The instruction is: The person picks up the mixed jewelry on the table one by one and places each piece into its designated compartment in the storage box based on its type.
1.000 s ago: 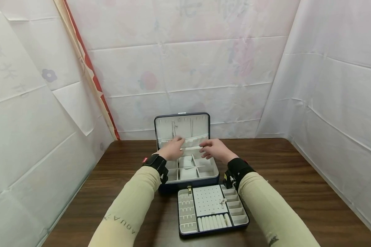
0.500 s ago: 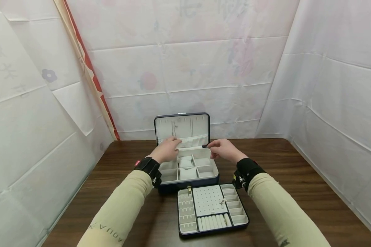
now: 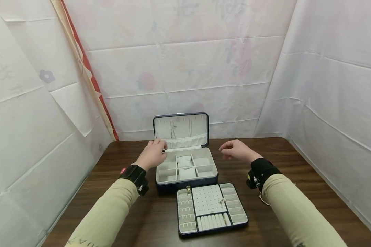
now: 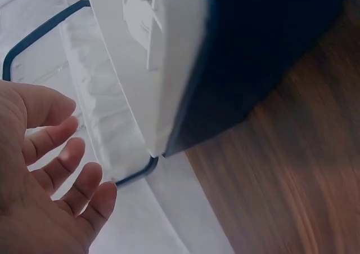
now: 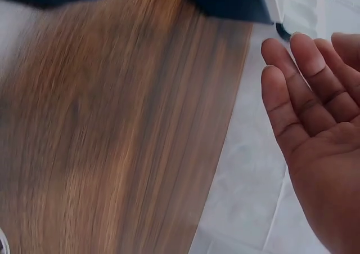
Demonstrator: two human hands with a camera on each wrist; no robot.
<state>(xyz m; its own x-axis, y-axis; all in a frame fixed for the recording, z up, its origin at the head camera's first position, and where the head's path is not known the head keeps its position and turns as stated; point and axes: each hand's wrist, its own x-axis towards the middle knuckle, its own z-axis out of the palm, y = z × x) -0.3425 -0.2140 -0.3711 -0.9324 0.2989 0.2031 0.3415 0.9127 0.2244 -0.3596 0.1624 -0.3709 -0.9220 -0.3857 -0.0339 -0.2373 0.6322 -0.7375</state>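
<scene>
A navy jewelry box [image 3: 170, 188] with a pale lining stands with its lid [image 3: 181, 127] raised, and fine necklaces hang inside the lid. Two white cushions [image 3: 187, 173] lie in its middle compartments. At the box's left back corner is my left hand [image 3: 151, 153]; in the left wrist view its fingers [image 4: 84, 187] are loosely bent and hold nothing. My right hand [image 3: 237, 150] hovers over the table to the right of the box, apart from it. Its fingers [image 5: 315, 79] look relaxed and without anything in the right wrist view.
A lift-out jewelry tray [image 3: 209, 197] lies in front of the box, with a small piece of jewelry [image 3: 221, 202] on its dotted panel and a row of ring rolls [image 3: 211, 222]. White sheets [image 3: 185, 68] enclose the dark wooden table [image 3: 126, 212].
Both hands have moved apart from over the box's back edge, the left one leftward and the right one rightward. The box and tray have stayed put.
</scene>
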